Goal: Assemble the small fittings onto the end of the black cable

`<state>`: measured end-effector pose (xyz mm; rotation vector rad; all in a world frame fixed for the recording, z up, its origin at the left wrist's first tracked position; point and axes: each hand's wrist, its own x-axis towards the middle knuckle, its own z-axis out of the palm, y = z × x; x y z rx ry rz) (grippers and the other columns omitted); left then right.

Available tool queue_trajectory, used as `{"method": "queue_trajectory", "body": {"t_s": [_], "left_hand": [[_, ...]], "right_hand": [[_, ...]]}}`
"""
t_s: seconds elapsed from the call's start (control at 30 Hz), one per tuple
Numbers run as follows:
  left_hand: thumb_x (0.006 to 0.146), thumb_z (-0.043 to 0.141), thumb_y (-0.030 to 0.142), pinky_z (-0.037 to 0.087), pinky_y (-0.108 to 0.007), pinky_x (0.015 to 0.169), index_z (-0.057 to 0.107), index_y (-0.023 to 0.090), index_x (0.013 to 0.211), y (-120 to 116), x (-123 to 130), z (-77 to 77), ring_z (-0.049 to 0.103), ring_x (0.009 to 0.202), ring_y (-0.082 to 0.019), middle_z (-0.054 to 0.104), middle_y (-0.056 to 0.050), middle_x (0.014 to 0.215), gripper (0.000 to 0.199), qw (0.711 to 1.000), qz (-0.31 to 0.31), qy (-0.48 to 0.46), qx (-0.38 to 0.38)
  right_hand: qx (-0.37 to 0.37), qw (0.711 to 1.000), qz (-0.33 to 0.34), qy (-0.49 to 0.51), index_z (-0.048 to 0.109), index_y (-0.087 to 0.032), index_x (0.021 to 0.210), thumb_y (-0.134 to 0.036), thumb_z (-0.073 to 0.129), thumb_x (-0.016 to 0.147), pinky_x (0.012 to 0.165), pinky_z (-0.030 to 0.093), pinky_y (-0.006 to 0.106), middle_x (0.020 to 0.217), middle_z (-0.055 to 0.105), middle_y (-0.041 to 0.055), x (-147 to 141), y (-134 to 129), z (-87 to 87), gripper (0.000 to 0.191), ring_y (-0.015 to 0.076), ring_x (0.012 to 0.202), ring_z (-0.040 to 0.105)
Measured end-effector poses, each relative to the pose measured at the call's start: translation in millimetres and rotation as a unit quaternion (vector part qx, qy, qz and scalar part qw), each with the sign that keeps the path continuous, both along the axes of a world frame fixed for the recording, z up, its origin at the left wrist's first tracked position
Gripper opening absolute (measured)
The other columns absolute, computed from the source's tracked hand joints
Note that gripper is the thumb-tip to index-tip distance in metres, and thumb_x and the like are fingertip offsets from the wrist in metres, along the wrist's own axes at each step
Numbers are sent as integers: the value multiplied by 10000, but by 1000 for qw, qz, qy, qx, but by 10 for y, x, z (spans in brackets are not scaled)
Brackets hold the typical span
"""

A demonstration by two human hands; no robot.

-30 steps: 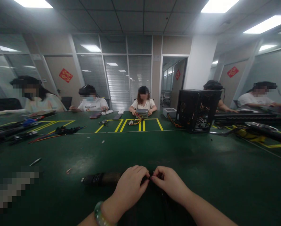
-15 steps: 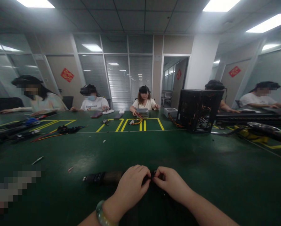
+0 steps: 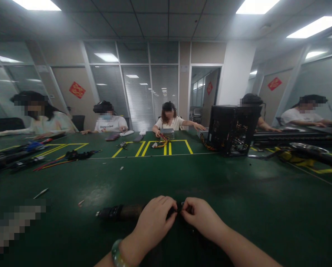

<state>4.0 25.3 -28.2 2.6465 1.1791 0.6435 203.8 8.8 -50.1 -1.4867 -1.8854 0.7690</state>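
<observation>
My left hand is closed, thumb and fingers pinched on a small dark part near the middle front of the green table. Facing it, my right hand pinches at the same dark spot, its fingertips nearly meeting the left ones. What exactly the fingertips hold is too small and dark to make out. A dark cylindrical tool with a metal tip lies on the table, its right end hidden behind my left hand.
Across the table, a black computer case stands at the right of centre, beside a grey power supply box with coloured wires. Cable bundles lie at the left, a thin pen-like item nearer. Several people sit along the far side.
Both hands keep nearly the same pose. The person opposite has stretched an arm toward the box beside the black case. The view has shifted slightly.
</observation>
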Motion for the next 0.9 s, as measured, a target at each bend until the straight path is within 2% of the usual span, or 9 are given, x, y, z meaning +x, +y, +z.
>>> {"method": "queue_trajectory", "body": {"t_s": [0.13, 0.5, 0.77, 0.9], "left_hand": [[828, 583, 179, 400, -314, 817, 576, 236, 927, 10, 7, -12, 549, 898, -182, 613, 11, 944, 114, 1000, 1, 2, 6], [849, 567, 188, 407, -326, 842, 580, 233, 967, 22, -3, -11, 547, 919, -192, 619, -4, 964, 127, 1000, -15, 9, 11], [857, 557, 188, 405, -316, 839, 584, 224, 931, 34, -5, -22, 546, 918, -187, 618, -7, 961, 87, 1000, -22, 18, 7], [856, 551, 185, 402, -317, 839, 584, 227, 937, 18, -5, -6, 546, 919, -187, 618, -6, 960, 97, 1000, -21, 12, 7]], "right_hand": [[2, 1000, -8, 11, 660, -192, 788, -200, 598, 804, 550, 363, 193, 728, 665, -19, -8, 3, -4, 65, 126, 643, 592], [-13, 999, 23, 42, 709, -207, 801, -301, 604, 848, 601, 382, 206, 749, 690, -24, 4, -8, 71, 149, 139, 684, 607], [-12, 1000, 19, -2, 716, -209, 781, -289, 606, 843, 603, 372, 211, 748, 688, -19, -42, -4, 36, 149, 137, 674, 593], [-10, 1000, 20, 3, 710, -222, 838, -265, 632, 818, 589, 373, 208, 774, 689, -24, -32, -20, 55, 92, 135, 681, 591]]}}
